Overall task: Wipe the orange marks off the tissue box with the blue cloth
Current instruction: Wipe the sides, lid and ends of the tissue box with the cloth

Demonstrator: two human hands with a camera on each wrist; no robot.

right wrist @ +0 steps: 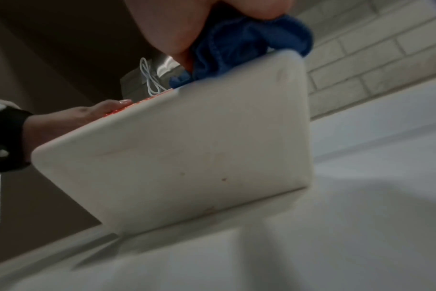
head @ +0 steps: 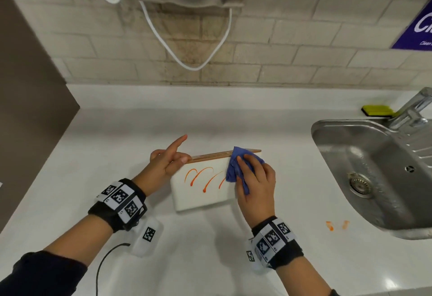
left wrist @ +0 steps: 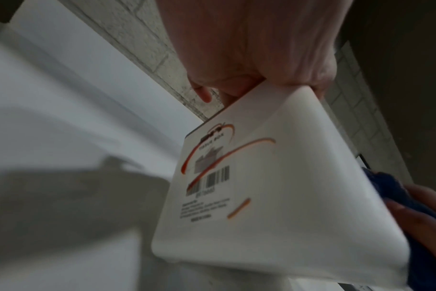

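Note:
A white tissue box (head: 201, 194) with a wooden lid stands on edge on the white counter. Orange curved marks (head: 198, 175) cross the face turned toward me. My left hand (head: 173, 159) grips the box's upper left corner, index finger sticking out. My right hand (head: 254, 178) holds a bunched blue cloth (head: 233, 169) against the upper right of that face. The left wrist view shows the tissue box (left wrist: 299, 177), the orange marks (left wrist: 236, 153) over a barcode label, and the blue cloth (left wrist: 391, 189). In the right wrist view the blue cloth (right wrist: 236, 45) sits on the tissue box (right wrist: 187, 147).
A steel sink (head: 327, 127) with a faucet (head: 413, 108) lies to the right, a yellow sponge (head: 376, 110) behind it. Two orange smears (head: 336, 225) mark the counter near the sink. A white cable (head: 187, 57) hangs on the tiled wall. A brown panel (head: 28, 85) bounds the left.

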